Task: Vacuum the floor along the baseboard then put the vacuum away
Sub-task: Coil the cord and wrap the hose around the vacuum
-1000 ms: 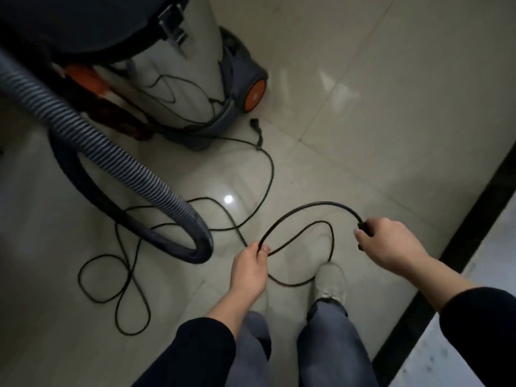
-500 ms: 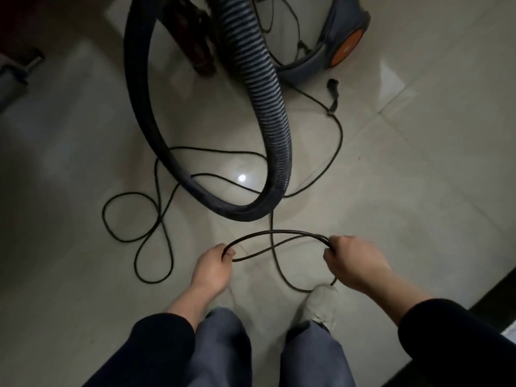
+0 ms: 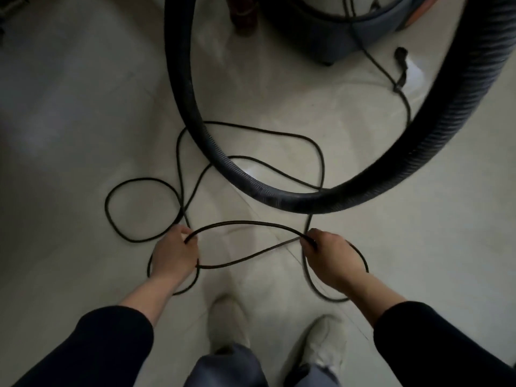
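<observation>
Left hand and right hand both grip the thin black power cord. Since half a second ago, extra loops hang below each fist, so coiling is advancing. Much cord lies loose on the pale tiled floor under the ribbed black hose, near the grey canister vacuum.

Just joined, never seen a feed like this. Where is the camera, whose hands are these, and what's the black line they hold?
No machine here: one wide-angle camera on a person's head looks down. The left hand and right hand each grip the black power cord, looped between them. More cord lies loose on the tiled floor, with a plug near the vacuum base at the top. The thick ribbed hose crosses over the loose cord. The person's light shoes show below.
</observation>
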The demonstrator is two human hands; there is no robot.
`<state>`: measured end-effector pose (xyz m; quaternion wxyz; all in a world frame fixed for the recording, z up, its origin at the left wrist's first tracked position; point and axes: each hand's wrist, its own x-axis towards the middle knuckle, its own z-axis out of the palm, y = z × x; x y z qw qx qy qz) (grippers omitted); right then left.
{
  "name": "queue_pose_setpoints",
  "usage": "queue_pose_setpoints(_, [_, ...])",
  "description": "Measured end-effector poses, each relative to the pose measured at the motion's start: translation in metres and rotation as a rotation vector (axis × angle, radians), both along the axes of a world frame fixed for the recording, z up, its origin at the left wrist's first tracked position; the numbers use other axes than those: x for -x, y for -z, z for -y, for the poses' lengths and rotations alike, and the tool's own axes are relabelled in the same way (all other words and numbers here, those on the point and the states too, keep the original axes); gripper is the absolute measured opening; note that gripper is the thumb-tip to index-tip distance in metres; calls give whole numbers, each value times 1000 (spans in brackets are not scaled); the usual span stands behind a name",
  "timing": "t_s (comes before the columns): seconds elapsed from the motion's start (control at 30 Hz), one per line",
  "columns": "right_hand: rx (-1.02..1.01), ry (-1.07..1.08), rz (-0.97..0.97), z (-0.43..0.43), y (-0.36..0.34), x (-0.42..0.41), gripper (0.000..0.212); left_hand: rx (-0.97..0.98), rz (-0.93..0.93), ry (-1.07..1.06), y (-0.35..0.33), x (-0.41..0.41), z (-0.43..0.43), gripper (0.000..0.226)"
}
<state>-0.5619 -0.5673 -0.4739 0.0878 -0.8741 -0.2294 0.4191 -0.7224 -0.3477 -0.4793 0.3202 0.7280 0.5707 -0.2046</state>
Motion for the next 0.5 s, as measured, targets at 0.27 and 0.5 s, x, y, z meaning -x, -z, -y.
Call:
queue_pose_setpoints(0.27, [15,199,97,-25,105,-26,26,-168,-99,23,96,-16,-44,46])
queue_pose_setpoints(0.5, [-152,393,155,-24,139,-52,28,-255,-96,-259,147,-33,-49,67])
